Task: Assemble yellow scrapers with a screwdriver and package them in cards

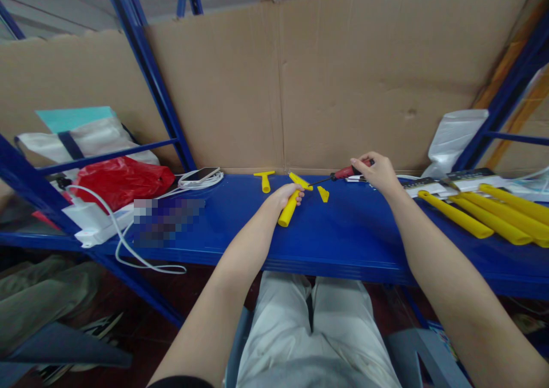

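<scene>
My left hand [291,195] is closed around the handle of a yellow T-shaped scraper [288,213], its head tilted up beyond my fingers. My right hand [377,171] grips a screwdriver [344,172] with a red and black handle. The thin dark shaft points left, and its tip is close to the scraper's head; whether it touches, I cannot tell. Just right of the scraper lies a small flat yellow piece [323,194]. A second yellow T-shaped scraper [266,182] rests on the blue table [343,233] further left.
At right lie several long yellow handles [458,213] on dark packages. A phone [202,174] sits on coiled white cable, left of centre. Further left are a red bag [124,179] and a white power strip [105,228]. Cardboard [343,79] walls the back, between blue posts.
</scene>
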The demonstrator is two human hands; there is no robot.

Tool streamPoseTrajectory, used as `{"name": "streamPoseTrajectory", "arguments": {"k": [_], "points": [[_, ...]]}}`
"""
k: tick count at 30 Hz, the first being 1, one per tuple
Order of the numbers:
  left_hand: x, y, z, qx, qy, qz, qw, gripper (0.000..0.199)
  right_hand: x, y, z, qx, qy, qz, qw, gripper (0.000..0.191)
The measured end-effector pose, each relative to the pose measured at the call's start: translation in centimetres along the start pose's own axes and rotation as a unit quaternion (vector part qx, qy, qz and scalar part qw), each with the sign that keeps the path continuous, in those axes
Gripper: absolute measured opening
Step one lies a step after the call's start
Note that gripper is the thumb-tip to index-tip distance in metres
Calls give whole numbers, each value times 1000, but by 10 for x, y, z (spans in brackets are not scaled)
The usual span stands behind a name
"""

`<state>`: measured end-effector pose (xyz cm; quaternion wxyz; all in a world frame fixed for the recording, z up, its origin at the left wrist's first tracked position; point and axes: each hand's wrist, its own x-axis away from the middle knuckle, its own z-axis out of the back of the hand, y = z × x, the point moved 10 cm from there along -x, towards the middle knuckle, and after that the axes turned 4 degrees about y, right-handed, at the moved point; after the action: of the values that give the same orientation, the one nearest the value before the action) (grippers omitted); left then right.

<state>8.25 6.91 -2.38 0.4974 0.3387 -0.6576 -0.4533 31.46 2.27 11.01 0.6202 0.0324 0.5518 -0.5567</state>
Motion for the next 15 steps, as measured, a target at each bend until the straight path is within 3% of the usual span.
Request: {"name": "streamPoseTrajectory", "arguments": {"k": [10,15], "points": [[-1,-3,4,1,16,15,1000,17,-4,13,-13,-50,-15,-5,999,31],[1,-3,3,-12,18,15,1000,18,2,17,-12,-90,-14,-74,993,36]]}}
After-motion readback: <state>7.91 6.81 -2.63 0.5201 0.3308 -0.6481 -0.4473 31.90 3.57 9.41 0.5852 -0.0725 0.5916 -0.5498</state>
